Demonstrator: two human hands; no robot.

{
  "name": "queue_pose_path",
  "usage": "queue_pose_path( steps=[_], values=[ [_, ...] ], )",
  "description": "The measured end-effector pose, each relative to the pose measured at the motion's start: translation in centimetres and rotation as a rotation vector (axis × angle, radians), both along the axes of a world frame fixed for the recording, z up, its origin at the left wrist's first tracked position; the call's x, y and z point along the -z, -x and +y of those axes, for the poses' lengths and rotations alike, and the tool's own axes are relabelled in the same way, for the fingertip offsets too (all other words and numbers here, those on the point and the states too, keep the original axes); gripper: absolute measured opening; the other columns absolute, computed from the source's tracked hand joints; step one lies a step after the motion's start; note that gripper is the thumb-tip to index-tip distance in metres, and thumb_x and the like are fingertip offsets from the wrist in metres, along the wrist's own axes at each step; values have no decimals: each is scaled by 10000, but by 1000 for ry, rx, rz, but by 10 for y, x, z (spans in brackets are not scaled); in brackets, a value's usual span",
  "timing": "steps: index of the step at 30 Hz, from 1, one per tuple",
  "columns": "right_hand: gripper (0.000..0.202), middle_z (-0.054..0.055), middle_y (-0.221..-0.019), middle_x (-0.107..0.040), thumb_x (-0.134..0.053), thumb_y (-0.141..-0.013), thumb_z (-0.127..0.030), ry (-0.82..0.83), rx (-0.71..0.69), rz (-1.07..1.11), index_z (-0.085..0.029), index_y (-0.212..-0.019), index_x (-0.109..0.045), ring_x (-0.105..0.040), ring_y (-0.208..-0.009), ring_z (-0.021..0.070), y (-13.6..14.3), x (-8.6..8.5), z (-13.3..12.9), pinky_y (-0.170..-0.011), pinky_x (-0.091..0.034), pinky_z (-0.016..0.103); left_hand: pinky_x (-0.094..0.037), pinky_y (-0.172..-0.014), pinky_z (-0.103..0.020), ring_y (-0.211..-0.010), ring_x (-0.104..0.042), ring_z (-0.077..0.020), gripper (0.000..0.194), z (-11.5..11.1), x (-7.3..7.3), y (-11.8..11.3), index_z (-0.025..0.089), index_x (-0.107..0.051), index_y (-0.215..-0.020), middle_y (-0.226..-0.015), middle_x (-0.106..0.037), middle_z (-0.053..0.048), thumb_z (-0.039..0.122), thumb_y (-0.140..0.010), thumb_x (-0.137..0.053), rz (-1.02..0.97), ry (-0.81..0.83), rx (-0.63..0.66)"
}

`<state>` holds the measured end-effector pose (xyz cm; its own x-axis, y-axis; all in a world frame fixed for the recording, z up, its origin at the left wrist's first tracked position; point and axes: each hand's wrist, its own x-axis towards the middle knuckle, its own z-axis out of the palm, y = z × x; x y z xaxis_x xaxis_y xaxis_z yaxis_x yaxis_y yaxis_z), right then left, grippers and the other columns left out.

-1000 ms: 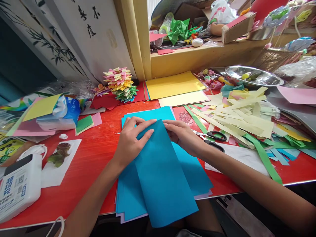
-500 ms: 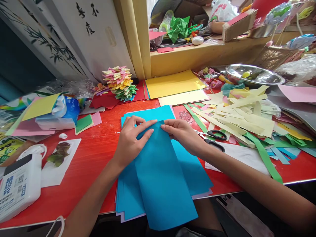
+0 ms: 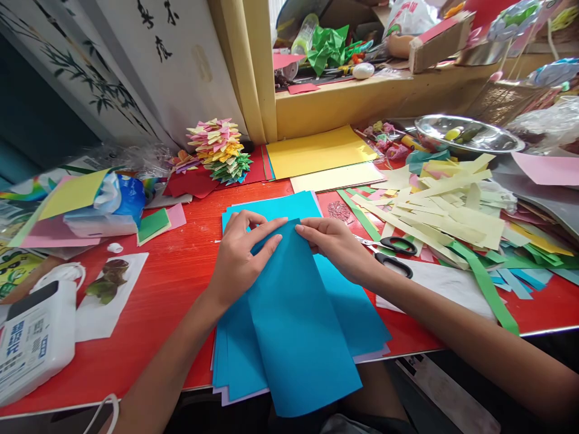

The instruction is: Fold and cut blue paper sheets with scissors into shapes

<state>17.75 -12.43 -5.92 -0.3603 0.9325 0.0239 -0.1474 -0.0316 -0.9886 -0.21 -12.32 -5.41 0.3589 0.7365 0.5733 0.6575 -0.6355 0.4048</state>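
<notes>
A folded blue sheet of paper (image 3: 303,325) slants down between my hands, its near end hanging past the table edge. My left hand (image 3: 246,253) pinches the upper left edge between thumb and forefinger. At the upper right corner, my right hand (image 3: 328,241) grips the same sheet with thumb and fingers. Beneath it lies a stack of blue paper (image 3: 357,319), with pale purple sheets showing at its borders. Black-handled scissors (image 3: 398,246) rest just right of my right hand, partly hidden by it.
Cut paper strips (image 3: 452,205) heap up on the right. Yellow sheets (image 3: 321,154) and a folded-paper ornament (image 3: 219,150) stand at the back. On the left are a tissue pack (image 3: 113,205), a white device (image 3: 38,343) and a napkin (image 3: 113,301). A metal bowl (image 3: 470,134) sits back right.
The blue sheet's near end has risen very slightly. Both hands keep their grip in nearly the same place, and the view has shifted a little.
</notes>
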Motion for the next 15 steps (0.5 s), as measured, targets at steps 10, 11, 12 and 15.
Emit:
queue_pose_path(
  steps=[10,11,12,15],
  values=[
    [347,-56,-591,-318,-587,-784,-452,-21,19,-45,-185,-631,-428,-314,-543,82,0,1,1,-520,-304,231,-442,-825,-342,-893,-507,-184,279,-2,-1,-1,223,-636,-1112,-907,-530,-45,273,-857,-533,-9,17,-4],
    [344,-55,-595,-322,-585,-784,-457,-27,22,-50,-186,-639,-431,-318,-546,84,-1,2,1,-525,-310,233,-439,-834,-342,-906,-510,-186,274,-2,-2,-1,225,-636,-1105,-916,-535,-46,278,-857,-532,-16,33,-10],
    [339,-52,-603,-332,-580,-788,-461,-31,20,-53,-186,-651,-437,-325,-551,86,-2,3,2,-532,-319,235,-436,-840,-339,-917,-515,-187,264,-1,-2,-1,228,-638,-1093,-928,-542,-46,282,-858,-528,-31,58,-19],
    [326,-44,-628,-342,-561,-804,-461,-47,26,-62,-186,-676,-441,-338,-567,90,-5,6,5,-550,-334,239,-435,-816,-307,-907,-534,-175,212,2,-4,2,231,-658,-1009,-951,-574,-36,295,-859,-522,-133,187,-63]
  ],
)
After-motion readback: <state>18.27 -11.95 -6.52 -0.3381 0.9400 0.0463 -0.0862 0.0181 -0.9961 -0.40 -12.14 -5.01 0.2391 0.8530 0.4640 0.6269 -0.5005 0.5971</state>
